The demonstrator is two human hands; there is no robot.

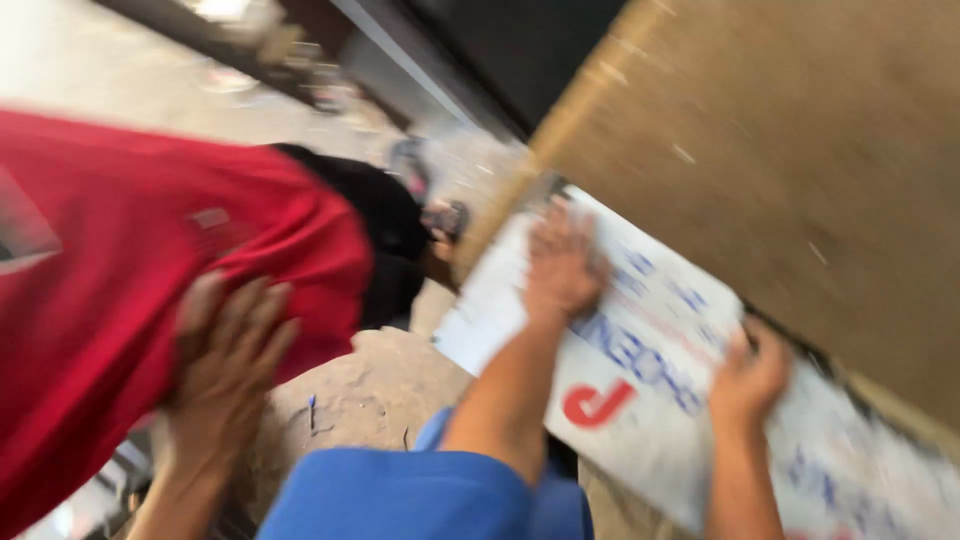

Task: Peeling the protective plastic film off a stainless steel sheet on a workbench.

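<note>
- looming over the upper right is a big brown panel [800, 150], its lower edge running just above your white board.
- beside you on the left, a person in a red shirt [120, 300] fills that side, bent away from you.
- your white board [640, 400], printed in blue and red, slants from the middle down to the lower right, just under the brown panel.
- your blue sleeve [400, 495] covers the bottom centre.
- below the red shirt sits a rough grey lump of stone [370, 390].
- another person's hand [230, 370] lies spread on the red shirt.
- your left hand [560, 265] rests flat on the white board near its upper end, fingers apart.
- your right hand [745, 375] is on the board's upper edge, fingers bent; the blur means you cannot tell whether it is clamped.
</note>
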